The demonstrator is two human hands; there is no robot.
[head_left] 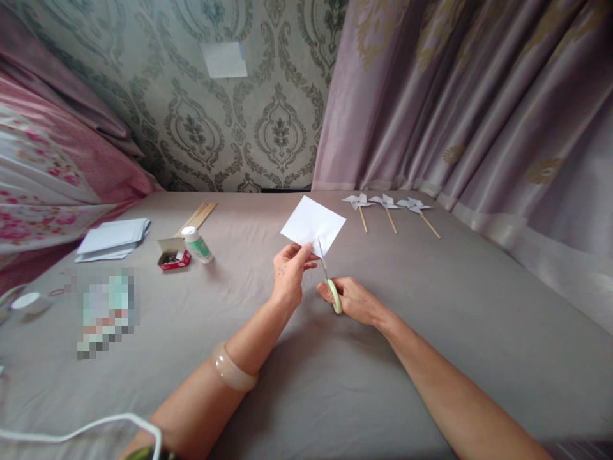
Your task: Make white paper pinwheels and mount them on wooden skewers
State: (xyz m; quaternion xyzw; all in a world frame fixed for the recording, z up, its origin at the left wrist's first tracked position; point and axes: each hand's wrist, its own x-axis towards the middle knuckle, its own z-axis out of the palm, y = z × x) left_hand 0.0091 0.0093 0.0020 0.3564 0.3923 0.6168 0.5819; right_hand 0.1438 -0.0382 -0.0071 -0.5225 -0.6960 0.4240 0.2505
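Observation:
A white square of paper (pixel 312 219) is held up over the middle of the cloth-covered surface. My left hand (pixel 291 268) pinches it at its lower corner, thumb on top. Scissors (pixel 334 298) with pale green handles are gripped in my right hand (pixel 355 299). Their blades reach up to the paper's lower corner, just right of my left thumb, and overlap it. Whether the blades are apart or together I cannot tell. Part of the handles is hidden by my right fingers.
Three paper pinwheels (pixel 384 202) on sticks lie at the back right. To the left are stacked paper (pixel 113 239), wooden sticks (pixel 201 216), a small red box (pixel 173 258) and a white-and-green bottle (pixel 196 245). A white cable (pixel 86 426) crosses the near left, below a blurred-out item (pixel 106 310).

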